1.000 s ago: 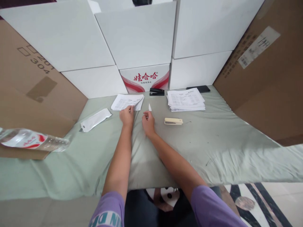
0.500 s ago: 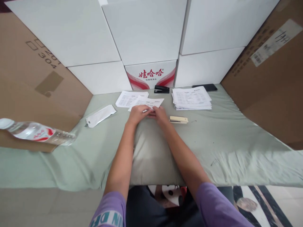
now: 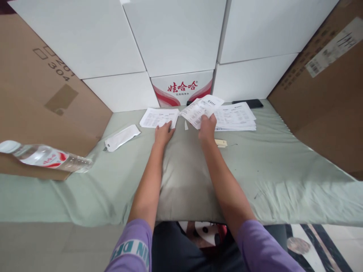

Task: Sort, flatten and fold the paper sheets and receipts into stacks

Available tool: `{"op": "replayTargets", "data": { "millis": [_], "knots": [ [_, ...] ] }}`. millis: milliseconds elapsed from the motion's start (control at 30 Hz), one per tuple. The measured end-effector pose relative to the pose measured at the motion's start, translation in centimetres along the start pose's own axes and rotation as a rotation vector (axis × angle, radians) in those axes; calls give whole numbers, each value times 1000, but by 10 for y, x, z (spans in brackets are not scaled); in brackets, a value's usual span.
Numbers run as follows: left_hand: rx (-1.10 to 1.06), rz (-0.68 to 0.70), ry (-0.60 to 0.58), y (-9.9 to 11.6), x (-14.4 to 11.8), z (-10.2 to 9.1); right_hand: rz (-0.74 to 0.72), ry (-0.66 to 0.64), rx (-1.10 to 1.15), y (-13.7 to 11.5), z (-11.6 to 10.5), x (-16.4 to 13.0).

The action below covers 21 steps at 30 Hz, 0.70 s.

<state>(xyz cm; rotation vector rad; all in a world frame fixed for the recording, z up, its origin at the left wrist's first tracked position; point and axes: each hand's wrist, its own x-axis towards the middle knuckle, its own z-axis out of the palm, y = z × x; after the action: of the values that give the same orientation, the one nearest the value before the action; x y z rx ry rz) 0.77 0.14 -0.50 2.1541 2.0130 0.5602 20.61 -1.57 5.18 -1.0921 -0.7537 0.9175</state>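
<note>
- A surface (image 3: 283, 166) draped in pale green cloth fills the middle of the view, walled at the far side by stacked white boxes (image 3: 176, 37) and at both sides by brown cardboard cartons (image 3: 34, 98).
- One far box, the branded carton (image 3: 182, 87), carries red characters and red swooshes (it sits at the centre of the far wall).
- The right hand (image 3: 207, 127) is raised just off the cloth with its grip closed on a printed sheet (image 3: 202, 107), which tilts up toward the far side, in front of the branded carton.
- The left hand (image 3: 164, 132) lies flat, fingertips resting on the near edge of a small paper stack (image 3: 159, 117) at the far left of centre; its grip is loose and holds nothing.
- A small white paper scrap (image 3: 186, 125) lies on the cloth between the two hands.
- Just right of the right hand a beige stapler (image 3: 221, 143) shows, partly hidden by the wrist.
- A thicker pile of printed sheets (image 3: 236, 117) lies to the far right, touching or just beside the held sheet.
- A dark phone (image 3: 248, 103) lies beyond that pile, against the white boxes.
- A white pouch (image 3: 121, 137) lies to the left, well apart from the hands.
- A plastic water bottle (image 3: 42, 156) lies on its side at the far left edge.
</note>
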Motion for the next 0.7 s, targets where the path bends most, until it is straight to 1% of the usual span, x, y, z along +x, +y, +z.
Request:
{"op": "replayTargets", "data": {
  "millis": [67,133,333,433,500,600,700],
  "knots": [
    [45,-8,6,2,0,-2,26,18,71,-4,-2,2],
    [82,-16,41,3,-2,-5,46,30,127,-8,-4,2],
    [196,-26,119,8,-5,-10,74,62,214,-13,-5,0],
    [203,-100,184,10,-5,-16,84,69,228,-13,-6,0],
    [192,-143,217,10,-6,-25,67,67,229,-15,-7,2],
    [204,-125,185,16,-16,-43,8,71,220,-19,-9,6],
    [245,-27,104,32,-43,-55,-44,56,225,-26,-9,8]
  ]
}}
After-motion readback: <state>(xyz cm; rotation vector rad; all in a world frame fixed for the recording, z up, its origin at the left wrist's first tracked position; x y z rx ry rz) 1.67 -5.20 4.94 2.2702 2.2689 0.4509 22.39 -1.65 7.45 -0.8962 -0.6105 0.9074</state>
